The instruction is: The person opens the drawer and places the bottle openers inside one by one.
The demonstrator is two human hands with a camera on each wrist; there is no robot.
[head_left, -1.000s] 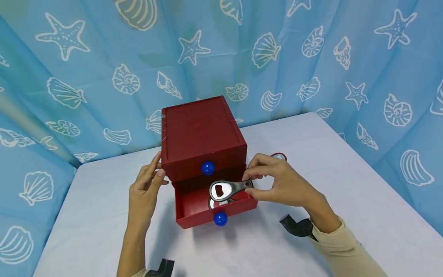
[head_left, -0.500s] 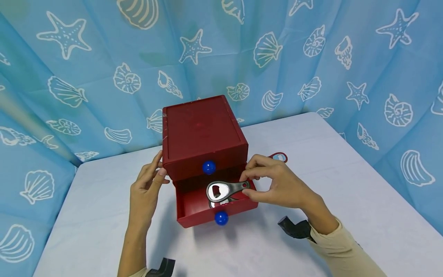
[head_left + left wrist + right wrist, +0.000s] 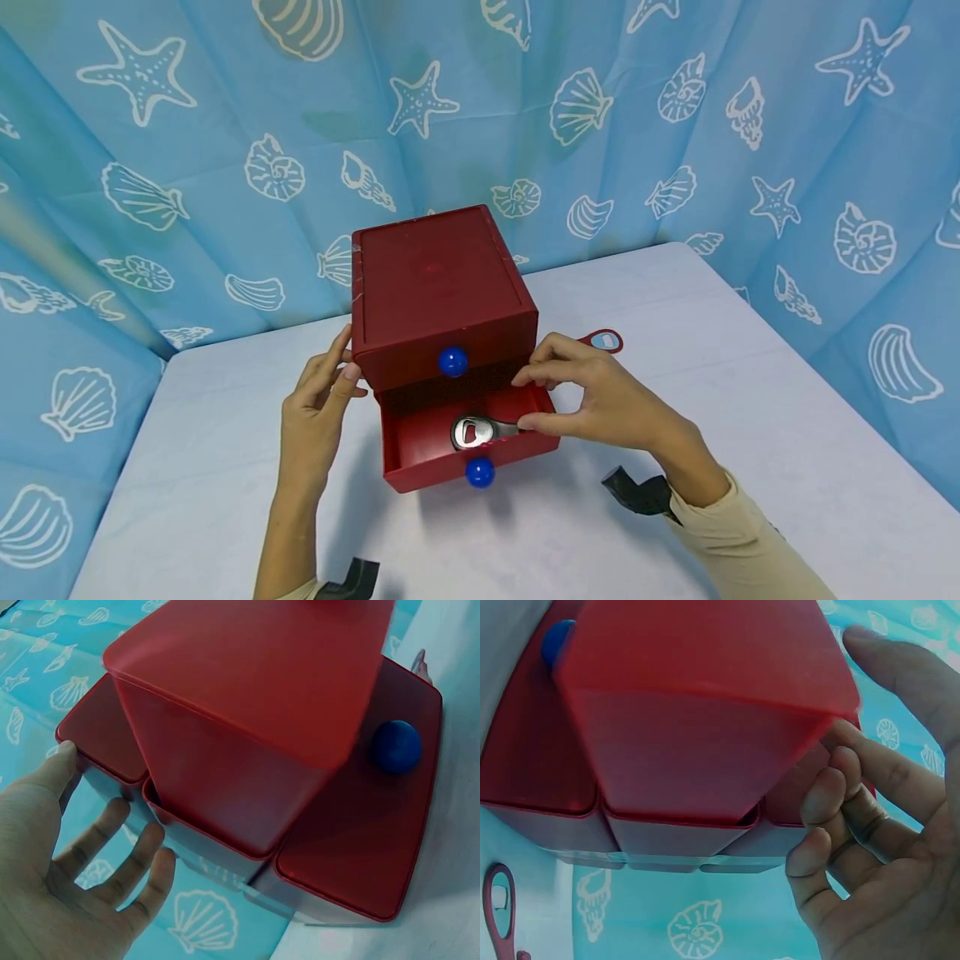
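Observation:
A red two-drawer cabinet (image 3: 435, 283) stands on the table, its lower drawer (image 3: 416, 442) pulled out. Inside that drawer lies a bottle opener (image 3: 474, 432) with a silver head and dark handle. My right hand (image 3: 603, 398) hovers over the drawer's right side, thumb and fingers spread apart, the thumb tip close to the handle end. On the other side, my left hand (image 3: 315, 408) stays against the cabinet's left side, fingers extended. In the left wrist view, the left hand (image 3: 82, 862) has its fingers spread beside the cabinet wall.
Another bottle opener (image 3: 604, 340), red-rimmed with a light blue centre, lies on the white table (image 3: 645, 292) behind my right hand. Blue round knobs (image 3: 453, 362) front the drawers. A blue seashell-print curtain (image 3: 465, 158) hangs behind the table.
My right hand has lowered the dark-handled bottle opener into the drawer over another one and let go; thumb and fingers have parted. The left hand has not moved.

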